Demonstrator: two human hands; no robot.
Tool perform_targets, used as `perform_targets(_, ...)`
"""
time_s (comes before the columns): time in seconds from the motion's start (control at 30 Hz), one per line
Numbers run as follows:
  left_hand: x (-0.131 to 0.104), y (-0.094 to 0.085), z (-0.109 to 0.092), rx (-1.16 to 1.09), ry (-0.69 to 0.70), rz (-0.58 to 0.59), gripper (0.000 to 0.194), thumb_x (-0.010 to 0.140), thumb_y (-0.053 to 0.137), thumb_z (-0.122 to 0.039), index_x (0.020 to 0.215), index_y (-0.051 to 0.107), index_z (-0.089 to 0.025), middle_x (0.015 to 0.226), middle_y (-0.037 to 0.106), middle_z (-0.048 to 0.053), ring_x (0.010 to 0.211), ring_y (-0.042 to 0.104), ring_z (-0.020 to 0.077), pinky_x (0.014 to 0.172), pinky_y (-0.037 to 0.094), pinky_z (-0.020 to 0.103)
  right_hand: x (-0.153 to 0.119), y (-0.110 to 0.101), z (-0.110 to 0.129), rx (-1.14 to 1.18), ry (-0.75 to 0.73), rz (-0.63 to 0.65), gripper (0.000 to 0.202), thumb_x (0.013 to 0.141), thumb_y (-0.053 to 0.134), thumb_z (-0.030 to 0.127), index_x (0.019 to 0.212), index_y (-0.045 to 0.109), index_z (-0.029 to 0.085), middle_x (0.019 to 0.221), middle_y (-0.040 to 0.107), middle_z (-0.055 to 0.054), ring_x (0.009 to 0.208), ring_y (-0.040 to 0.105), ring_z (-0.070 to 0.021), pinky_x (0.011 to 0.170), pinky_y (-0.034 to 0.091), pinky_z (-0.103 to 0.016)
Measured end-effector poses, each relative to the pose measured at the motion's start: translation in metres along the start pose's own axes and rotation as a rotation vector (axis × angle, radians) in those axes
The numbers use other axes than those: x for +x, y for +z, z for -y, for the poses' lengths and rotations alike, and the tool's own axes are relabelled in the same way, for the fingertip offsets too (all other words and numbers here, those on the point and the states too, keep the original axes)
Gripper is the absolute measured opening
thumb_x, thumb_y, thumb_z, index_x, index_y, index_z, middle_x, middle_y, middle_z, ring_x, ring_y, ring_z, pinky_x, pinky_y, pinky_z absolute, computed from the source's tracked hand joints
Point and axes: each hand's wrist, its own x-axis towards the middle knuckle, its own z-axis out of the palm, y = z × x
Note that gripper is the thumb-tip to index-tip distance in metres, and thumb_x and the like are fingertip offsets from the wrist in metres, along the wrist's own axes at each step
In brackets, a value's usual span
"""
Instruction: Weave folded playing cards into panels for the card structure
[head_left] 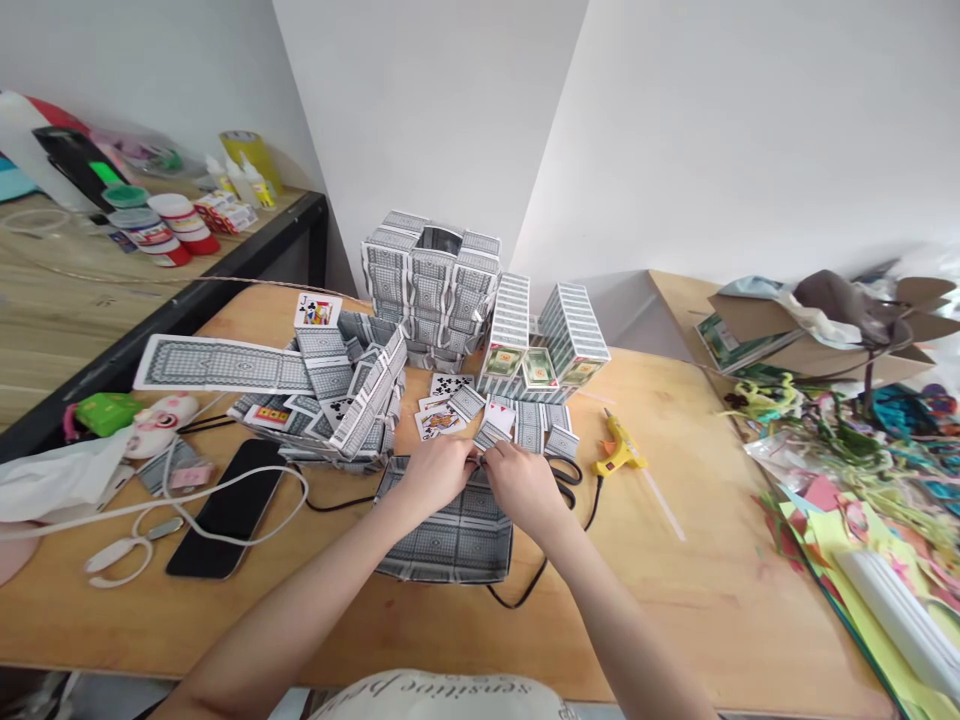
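Close together at the table's middle, my left hand and my right hand pinch with their fingertips at a small patterned playing card. The exact grip is partly hidden by the fingers. Under my hands lies a shallow tray built from grey-backed playing cards. Loose cards, some face up, lie just beyond my fingers. Behind them stand stacked card boxes and a tall structure made of cards. To the left, another folded card structure leans among loose cards.
A yellow glue gun lies right of my hands, its black cord looping behind the tray. On the left are a phone and white cables. Colourful scraps cover the right side; a side shelf holds jars.
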Motion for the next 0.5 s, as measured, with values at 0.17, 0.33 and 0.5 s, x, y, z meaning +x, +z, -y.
perform_targets(0.17, 0.0013, -0.0003, 0.0072, 0.000, 0.099, -0.015, 0.020, 0.081, 0.044, -0.022, 0.087, 0.063, -0.020, 0.085, 0.067, 0.006, 0.083, 0.061, 0.0216, 0.067, 0.044, 0.029, 0.0023, -0.0011, -0.0005, -0.003, -0.022, 0.019, 0.017, 0.081, 0.039, 0.011, 0.090, 0.053, 0.015, 0.090, 0.057, -0.010, 0.080, 0.056, -0.0200, 0.060, 0.043, -0.027)
perform_targets(0.33, 0.0014, -0.0028, 0.0104, -0.025, 0.177, -0.011, 0.019, 0.083, 0.043, -0.024, 0.082, 0.061, -0.019, 0.083, 0.066, 0.004, 0.080, 0.061, 0.0189, 0.068, 0.043, 0.027, 0.0033, -0.0049, -0.0008, 0.000, -0.048, 0.027, 0.020, 0.078, 0.041, 0.010, 0.094, 0.052, 0.014, 0.093, 0.056, -0.011, 0.087, 0.054, -0.0215, 0.063, 0.044, -0.028)
perform_targets(0.5, 0.0024, 0.0016, 0.0111, 0.048, 0.229, -0.051, 0.017, 0.083, 0.042, -0.021, 0.080, 0.058, -0.017, 0.084, 0.064, 0.006, 0.081, 0.060, 0.0194, 0.068, 0.044, 0.027, 0.0055, -0.0066, 0.0000, -0.001, -0.040, 0.019, 0.019, 0.077, 0.043, 0.010, 0.092, 0.052, 0.014, 0.094, 0.056, -0.011, 0.089, 0.052, -0.0230, 0.066, 0.044, -0.030)
